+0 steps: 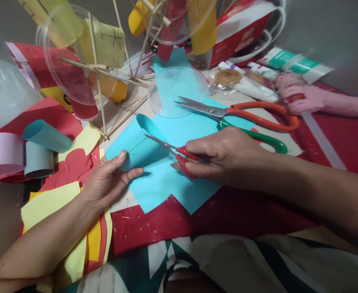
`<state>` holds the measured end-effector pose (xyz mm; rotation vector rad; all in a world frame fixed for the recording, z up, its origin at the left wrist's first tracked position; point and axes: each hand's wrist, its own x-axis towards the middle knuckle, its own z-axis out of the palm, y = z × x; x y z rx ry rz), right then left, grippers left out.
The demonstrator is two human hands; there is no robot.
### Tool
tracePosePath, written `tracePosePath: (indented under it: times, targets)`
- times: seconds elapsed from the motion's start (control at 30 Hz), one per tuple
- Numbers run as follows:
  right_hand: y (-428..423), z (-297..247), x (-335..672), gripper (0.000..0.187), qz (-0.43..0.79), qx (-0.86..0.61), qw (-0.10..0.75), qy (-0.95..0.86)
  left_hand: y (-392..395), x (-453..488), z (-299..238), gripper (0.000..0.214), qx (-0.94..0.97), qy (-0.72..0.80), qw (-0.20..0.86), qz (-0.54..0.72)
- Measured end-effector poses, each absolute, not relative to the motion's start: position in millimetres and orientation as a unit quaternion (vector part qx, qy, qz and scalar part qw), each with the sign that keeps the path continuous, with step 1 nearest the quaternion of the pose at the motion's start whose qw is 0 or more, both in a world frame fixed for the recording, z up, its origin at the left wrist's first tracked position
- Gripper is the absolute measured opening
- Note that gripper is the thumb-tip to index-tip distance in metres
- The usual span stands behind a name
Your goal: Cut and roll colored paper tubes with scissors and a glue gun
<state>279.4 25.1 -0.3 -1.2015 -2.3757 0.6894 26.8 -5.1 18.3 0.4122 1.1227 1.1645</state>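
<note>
A tube of blue paper (128,144) lies in my left hand (112,175), its thumb on the near side and the fingers beneath. Small red-handled scissors (179,154) are in my right hand (221,156), fingers closed round the loops. The scissor blades point left, their tips at the tube's right-hand edge, close to a dark line along the paper. I cannot tell whether the blades touch it. Under both hands spreads a flat blue sheet (179,183) with a notched near edge.
Large scissors (258,116) with orange and green handles lie beyond my right hand. Stick frames with clear plastic discs (72,53) stand at the back. Paper rings (3,152) and coloured paper scraps (49,203) sit left. A pink glue gun (316,99) lies right.
</note>
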Motion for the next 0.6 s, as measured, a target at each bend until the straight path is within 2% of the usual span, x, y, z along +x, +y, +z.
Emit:
tracePosePath:
  times: [0.6]
  targets:
    - [21.4, -1.0, 277.9, 0.034, 0.201, -0.442, 0.197, -0.852, -8.9, 29.2, 18.6, 0.024, 0.201, 0.510, 0.664, 0.508]
